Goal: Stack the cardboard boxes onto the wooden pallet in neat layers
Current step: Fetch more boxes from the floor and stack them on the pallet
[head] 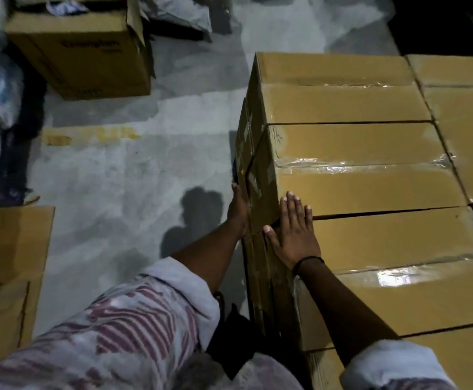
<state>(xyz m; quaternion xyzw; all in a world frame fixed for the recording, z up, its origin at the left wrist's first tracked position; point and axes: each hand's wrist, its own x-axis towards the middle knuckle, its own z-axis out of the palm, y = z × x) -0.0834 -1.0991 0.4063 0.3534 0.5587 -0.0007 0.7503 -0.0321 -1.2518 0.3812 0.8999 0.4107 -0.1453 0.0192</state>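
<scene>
A grey concrete floor (134, 170) is lying dim under patchy light, with an open printed carton (80, 52) sitting at the far left and a flat cardboard sheet (7, 263) lying nearer. On the right, brown cardboard boxes (342, 102) are standing packed side by side in rows, their top seams shining with clear tape. The person's left hand (238, 212) is pressing flat against the side face of the middle box (370, 190), fingers straight and together. The right hand (294, 232) is resting palm-down on top, fingers (291, 205) straight and slightly spread, bridging the gap to the nearer box (398, 249).
</scene>
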